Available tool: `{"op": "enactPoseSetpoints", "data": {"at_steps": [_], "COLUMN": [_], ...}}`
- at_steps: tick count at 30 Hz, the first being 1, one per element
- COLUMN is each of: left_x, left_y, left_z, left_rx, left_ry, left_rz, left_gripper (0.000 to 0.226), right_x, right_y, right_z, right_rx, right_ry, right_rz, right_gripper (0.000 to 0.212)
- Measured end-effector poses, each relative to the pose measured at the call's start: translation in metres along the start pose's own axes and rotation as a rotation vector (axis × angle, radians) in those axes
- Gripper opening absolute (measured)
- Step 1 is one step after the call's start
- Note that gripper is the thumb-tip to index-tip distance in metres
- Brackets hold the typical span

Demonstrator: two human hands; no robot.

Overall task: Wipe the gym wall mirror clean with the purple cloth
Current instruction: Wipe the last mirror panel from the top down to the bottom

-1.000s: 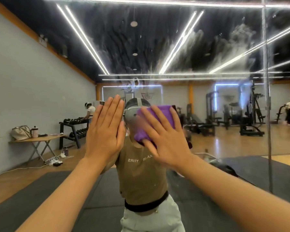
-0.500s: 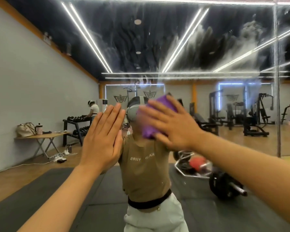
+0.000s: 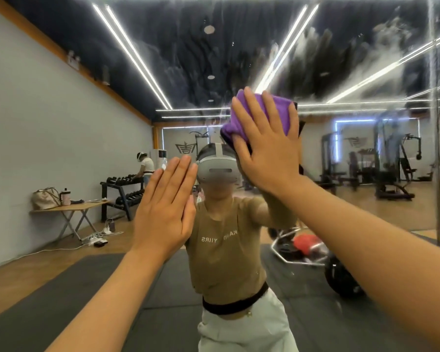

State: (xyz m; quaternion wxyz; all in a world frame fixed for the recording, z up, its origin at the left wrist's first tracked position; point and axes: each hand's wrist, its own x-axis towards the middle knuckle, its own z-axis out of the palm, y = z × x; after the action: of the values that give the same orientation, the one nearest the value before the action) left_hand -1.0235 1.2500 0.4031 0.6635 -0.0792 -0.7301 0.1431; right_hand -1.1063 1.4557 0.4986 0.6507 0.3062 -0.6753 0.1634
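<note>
Both bare arms reach forward and up. The left hand is raised flat, fingers straight and together, palm facing away, apparently against the glass. The right hand is higher, fingers spread and straight, pressing the purple cloth flat.

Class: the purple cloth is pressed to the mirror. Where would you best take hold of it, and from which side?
Grip the bunched lower-left corner of the purple cloth, coming from the left. It bulges free there beside the right hand, whose flat fingers cover the rest against the mirror.
</note>
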Motion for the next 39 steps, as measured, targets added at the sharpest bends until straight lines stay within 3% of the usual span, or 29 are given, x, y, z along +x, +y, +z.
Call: {"op": "enactPoseSetpoints", "data": {"at_steps": [6, 10, 15, 24, 27, 32, 39], "left_x": [-0.001, -0.002, -0.003, -0.002, -0.002, -0.001, -0.002], "left_y": [0.0, -0.001, -0.002, 0.0, 0.0, 0.001, 0.001], "left_z": [0.001, 0.002, 0.0, 0.0, 0.0, 0.0, 0.0], "left_rx": [-0.021, -0.026, -0.017, -0.027, -0.013, -0.017, -0.016], "left_ry": [-0.013, -0.009, -0.023, -0.025, -0.015, 0.006, 0.008], "left_rz": [0.006, 0.001, 0.009, 0.004, 0.003, 0.009, 0.007], "left_gripper": [0.056, 0.056, 0.056, 0.056, 0.056, 0.055, 0.056], "right_x": [-0.178, -0.214, -0.171, 0.045, 0.064, 0.006, -0.169], "right_y": [-0.031, -0.032, -0.014, 0.023, 0.025, 0.01, -0.026], "right_z": [0.0, 0.0, 0.0, -0.017, -0.013, -0.002, 0.003], "right_rx": [0.041, 0.04, -0.005, 0.001, -0.021, 0.012, 0.026], "right_ry": [-0.158, -0.225, -0.193, -0.134, -0.092, -0.002, -0.133], "right_rz": [-0.096, -0.148, -0.225, 0.07, 0.104, 0.038, -0.124], "right_gripper": [0.06, 0.061, 0.059, 0.066, 0.065, 0.062, 0.062]}}
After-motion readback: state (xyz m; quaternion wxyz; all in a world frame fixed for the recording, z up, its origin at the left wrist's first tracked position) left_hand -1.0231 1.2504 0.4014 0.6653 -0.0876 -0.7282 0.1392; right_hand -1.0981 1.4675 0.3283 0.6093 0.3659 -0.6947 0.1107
